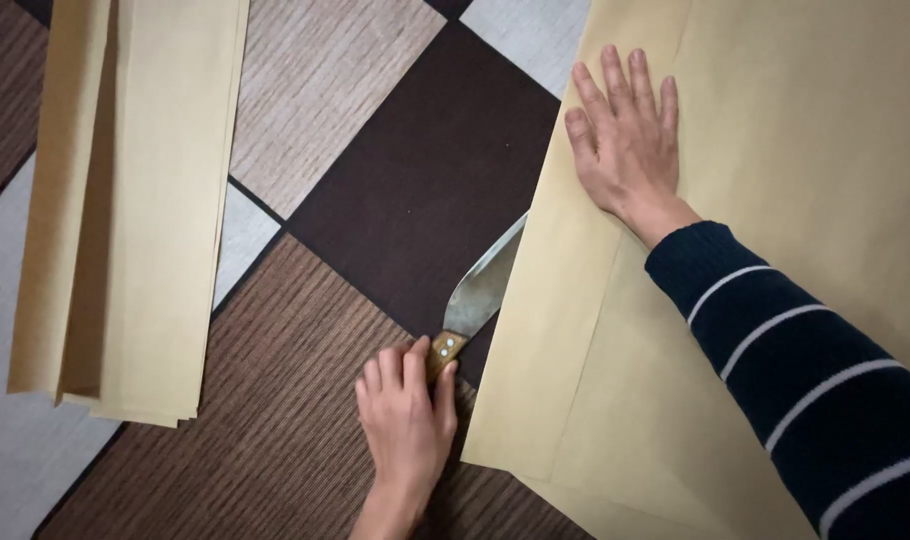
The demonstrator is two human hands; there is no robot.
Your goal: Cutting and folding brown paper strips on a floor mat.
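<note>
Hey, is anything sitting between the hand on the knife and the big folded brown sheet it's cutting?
Nothing visible does. The left hand grips the knife, whose blade already runs under the folded paper's edge. The right hand presses flat on the sheet, away from the blade.

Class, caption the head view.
Left hand grips a knife under brown paper; right hand presses it flat.

The knife (480, 295) blade's tip slips under the big tan paper sheet (735, 250) — hidden there. The left hand (407, 415) covers most of its wooden handle. That sheet runs off the top, right and bottom edges; the stacked paper strips (135, 200) are cut off at the top.
</note>
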